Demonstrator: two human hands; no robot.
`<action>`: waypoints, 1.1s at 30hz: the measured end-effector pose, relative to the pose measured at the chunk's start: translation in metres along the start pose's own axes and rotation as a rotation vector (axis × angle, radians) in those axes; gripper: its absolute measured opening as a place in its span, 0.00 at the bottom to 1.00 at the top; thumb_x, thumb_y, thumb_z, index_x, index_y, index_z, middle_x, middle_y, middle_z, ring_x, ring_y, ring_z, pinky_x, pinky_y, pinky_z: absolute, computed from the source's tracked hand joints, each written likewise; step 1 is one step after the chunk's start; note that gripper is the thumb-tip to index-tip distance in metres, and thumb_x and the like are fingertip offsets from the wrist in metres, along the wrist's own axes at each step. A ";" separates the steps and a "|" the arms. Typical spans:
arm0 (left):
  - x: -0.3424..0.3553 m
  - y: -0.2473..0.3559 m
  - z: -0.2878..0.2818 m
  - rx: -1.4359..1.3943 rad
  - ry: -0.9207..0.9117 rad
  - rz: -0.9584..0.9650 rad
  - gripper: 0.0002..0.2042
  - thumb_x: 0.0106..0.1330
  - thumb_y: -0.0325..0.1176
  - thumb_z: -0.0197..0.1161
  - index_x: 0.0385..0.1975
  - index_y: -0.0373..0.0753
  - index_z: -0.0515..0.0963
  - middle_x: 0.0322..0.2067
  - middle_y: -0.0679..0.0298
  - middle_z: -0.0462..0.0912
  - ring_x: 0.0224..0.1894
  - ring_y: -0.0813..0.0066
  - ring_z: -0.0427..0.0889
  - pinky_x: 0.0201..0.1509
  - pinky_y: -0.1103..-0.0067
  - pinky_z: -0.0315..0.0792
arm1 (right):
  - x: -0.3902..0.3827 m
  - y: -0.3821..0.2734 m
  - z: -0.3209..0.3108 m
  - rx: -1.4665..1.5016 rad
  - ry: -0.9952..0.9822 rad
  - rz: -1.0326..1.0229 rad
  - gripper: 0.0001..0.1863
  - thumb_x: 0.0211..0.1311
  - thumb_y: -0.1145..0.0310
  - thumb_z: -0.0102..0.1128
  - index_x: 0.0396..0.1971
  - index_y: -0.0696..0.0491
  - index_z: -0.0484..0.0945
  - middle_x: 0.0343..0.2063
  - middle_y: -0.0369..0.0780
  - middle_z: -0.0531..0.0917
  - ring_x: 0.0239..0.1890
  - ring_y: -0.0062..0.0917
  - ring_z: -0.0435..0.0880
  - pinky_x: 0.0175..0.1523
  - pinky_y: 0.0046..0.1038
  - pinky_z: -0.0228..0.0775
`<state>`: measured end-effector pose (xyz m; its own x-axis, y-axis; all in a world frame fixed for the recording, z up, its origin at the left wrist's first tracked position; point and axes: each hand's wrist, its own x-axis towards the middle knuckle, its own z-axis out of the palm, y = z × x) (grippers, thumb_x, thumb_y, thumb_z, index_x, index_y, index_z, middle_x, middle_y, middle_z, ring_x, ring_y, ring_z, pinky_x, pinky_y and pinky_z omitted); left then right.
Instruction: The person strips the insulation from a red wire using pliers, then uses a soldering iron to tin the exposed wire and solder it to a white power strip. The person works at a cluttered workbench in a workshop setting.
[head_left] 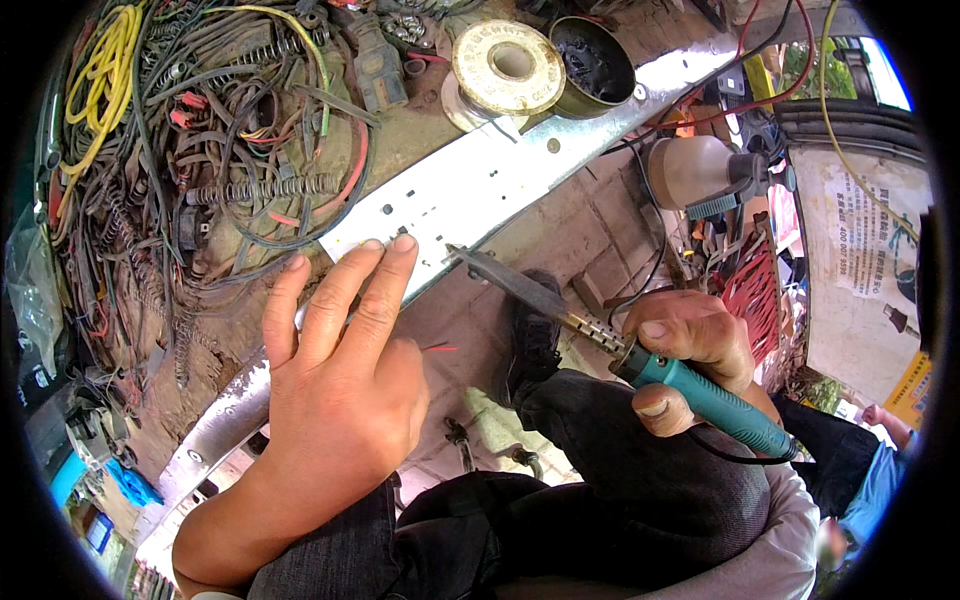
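My right hand [690, 350] grips the green handle of a soldering iron [720, 400]. Its vented metal barrel and dark, flattened tip point up and left, and the tip's end is at the edge of a silvery metal strip [480, 205]. Three fingers of my left hand [345, 370] are stretched out, their tips at the strip beside small dark specks. Its index finger is bent down, and the thumb is hidden. Thin red wire [440, 347] ends stick out beside that bent finger, seemingly pinched there; the rest is hidden behind the hand.
A solder-type spool [510, 65] and a round tin [595, 65] with dark contents stand at the strip's far end. Tangled wires [230, 130] cover the bench's left. A spray bottle [690, 170] lies at right. Another person [870, 480] is at the lower right edge.
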<state>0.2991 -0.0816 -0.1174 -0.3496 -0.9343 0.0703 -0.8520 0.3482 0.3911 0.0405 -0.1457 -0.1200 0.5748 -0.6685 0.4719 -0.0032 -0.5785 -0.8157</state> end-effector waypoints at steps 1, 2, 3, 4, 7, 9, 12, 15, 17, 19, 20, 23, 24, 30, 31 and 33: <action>0.000 0.000 0.000 0.001 0.001 0.001 0.05 0.41 0.25 0.63 0.16 0.34 0.72 0.56 0.47 0.71 0.58 0.52 0.69 0.63 0.55 0.53 | 0.000 -0.001 0.000 0.000 -0.002 0.004 0.22 0.53 0.62 0.69 0.37 0.65 0.73 0.11 0.36 0.73 0.10 0.22 0.73 0.14 0.23 0.63; 0.000 0.000 0.000 0.001 0.003 0.002 0.05 0.41 0.25 0.63 0.16 0.34 0.72 0.56 0.47 0.71 0.58 0.52 0.69 0.63 0.55 0.53 | 0.000 -0.001 0.000 -0.001 -0.003 0.008 0.22 0.53 0.62 0.69 0.37 0.65 0.73 0.11 0.36 0.73 0.10 0.22 0.73 0.14 0.23 0.63; 0.000 0.000 0.000 0.002 0.004 0.003 0.05 0.41 0.25 0.63 0.16 0.34 0.72 0.56 0.47 0.71 0.58 0.52 0.69 0.63 0.55 0.53 | 0.001 -0.002 -0.001 -0.007 -0.005 0.007 0.22 0.53 0.62 0.69 0.37 0.65 0.73 0.11 0.36 0.73 0.10 0.22 0.73 0.14 0.23 0.63; 0.000 0.000 0.001 0.005 0.005 0.003 0.05 0.41 0.25 0.63 0.16 0.34 0.72 0.56 0.47 0.71 0.58 0.52 0.69 0.63 0.55 0.53 | 0.001 -0.002 -0.001 -0.011 -0.006 0.007 0.22 0.53 0.62 0.69 0.36 0.65 0.73 0.11 0.36 0.73 0.10 0.22 0.73 0.14 0.23 0.63; -0.001 0.000 0.001 0.011 0.005 0.003 0.05 0.41 0.25 0.63 0.16 0.34 0.72 0.55 0.47 0.71 0.58 0.52 0.69 0.63 0.55 0.53 | 0.000 0.000 0.000 -0.016 0.009 -0.010 0.21 0.53 0.63 0.69 0.36 0.65 0.73 0.11 0.36 0.73 0.10 0.22 0.74 0.14 0.23 0.62; 0.000 0.000 0.001 0.012 0.007 0.003 0.05 0.41 0.25 0.63 0.16 0.34 0.72 0.55 0.47 0.71 0.57 0.52 0.69 0.63 0.55 0.53 | 0.000 0.001 0.001 -0.017 0.014 -0.027 0.21 0.53 0.63 0.68 0.36 0.65 0.73 0.11 0.36 0.73 0.10 0.22 0.74 0.14 0.23 0.62; 0.000 -0.001 0.001 0.013 0.008 0.004 0.06 0.41 0.25 0.63 0.16 0.33 0.72 0.55 0.47 0.71 0.58 0.52 0.69 0.63 0.55 0.53 | 0.002 0.001 0.000 -0.017 -0.001 -0.034 0.21 0.53 0.63 0.68 0.36 0.65 0.73 0.11 0.36 0.73 0.10 0.23 0.73 0.14 0.23 0.62; 0.000 0.000 0.000 0.005 -0.001 0.001 0.06 0.42 0.25 0.63 0.16 0.33 0.72 0.56 0.47 0.71 0.58 0.52 0.69 0.63 0.55 0.53 | 0.001 0.000 -0.001 -0.009 -0.011 -0.017 0.21 0.53 0.63 0.68 0.37 0.65 0.72 0.11 0.37 0.73 0.10 0.23 0.73 0.14 0.24 0.62; 0.000 0.000 0.000 -0.001 0.000 0.000 0.06 0.41 0.25 0.63 0.16 0.34 0.72 0.56 0.47 0.71 0.58 0.52 0.68 0.63 0.55 0.53 | 0.001 -0.001 -0.001 -0.001 0.002 -0.013 0.22 0.53 0.63 0.68 0.37 0.65 0.72 0.11 0.37 0.73 0.09 0.23 0.73 0.14 0.24 0.62; 0.000 0.001 0.000 0.001 -0.002 -0.002 0.06 0.41 0.25 0.63 0.16 0.34 0.72 0.56 0.47 0.71 0.58 0.52 0.68 0.63 0.55 0.53 | 0.001 -0.001 -0.001 -0.007 0.013 -0.028 0.22 0.53 0.62 0.68 0.37 0.64 0.73 0.11 0.37 0.73 0.10 0.24 0.73 0.14 0.24 0.62; -0.001 0.000 -0.001 0.008 -0.005 -0.003 0.06 0.41 0.25 0.63 0.16 0.34 0.72 0.56 0.47 0.71 0.58 0.52 0.68 0.63 0.55 0.53 | 0.001 -0.001 -0.001 -0.008 0.019 -0.036 0.22 0.53 0.61 0.68 0.37 0.64 0.73 0.12 0.38 0.73 0.10 0.24 0.73 0.14 0.24 0.62; -0.001 0.000 0.000 0.008 -0.003 -0.003 0.05 0.41 0.25 0.63 0.16 0.34 0.72 0.56 0.47 0.70 0.58 0.52 0.68 0.63 0.55 0.53 | 0.001 -0.003 -0.003 -0.029 0.015 -0.017 0.22 0.53 0.61 0.69 0.37 0.64 0.73 0.12 0.38 0.74 0.10 0.24 0.74 0.15 0.24 0.63; -0.001 0.000 0.000 0.006 -0.001 -0.002 0.05 0.41 0.25 0.63 0.16 0.34 0.72 0.56 0.47 0.70 0.58 0.52 0.68 0.63 0.55 0.53 | 0.000 -0.004 -0.004 -0.026 0.008 0.005 0.23 0.53 0.60 0.69 0.37 0.64 0.73 0.13 0.39 0.75 0.11 0.24 0.74 0.16 0.24 0.63; -0.002 -0.001 0.001 0.015 0.011 0.002 0.06 0.42 0.26 0.63 0.16 0.34 0.72 0.56 0.47 0.71 0.58 0.53 0.69 0.63 0.55 0.53 | -0.016 -0.031 -0.019 -0.013 0.139 0.482 0.24 0.51 0.58 0.70 0.38 0.62 0.74 0.23 0.41 0.78 0.21 0.23 0.77 0.27 0.24 0.68; -0.002 -0.001 0.002 -0.001 0.031 -0.005 0.06 0.43 0.26 0.62 0.14 0.34 0.71 0.55 0.48 0.71 0.57 0.54 0.69 0.63 0.56 0.53 | -0.017 -0.038 -0.023 0.011 0.188 0.664 0.24 0.51 0.57 0.70 0.38 0.62 0.74 0.25 0.41 0.78 0.24 0.22 0.78 0.32 0.24 0.69; -0.001 0.001 0.003 -0.032 0.069 -0.019 0.08 0.45 0.26 0.60 0.11 0.34 0.69 0.54 0.49 0.73 0.56 0.56 0.71 0.63 0.56 0.53 | -0.014 -0.039 -0.022 0.073 0.218 0.776 0.24 0.50 0.56 0.70 0.38 0.60 0.74 0.27 0.40 0.79 0.27 0.21 0.78 0.37 0.24 0.70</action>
<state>0.2979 -0.0800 -0.1198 -0.3049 -0.9441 0.1255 -0.8450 0.3289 0.4217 0.0145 -0.1236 -0.0873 0.2584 -0.9472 -0.1896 -0.2777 0.1152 -0.9537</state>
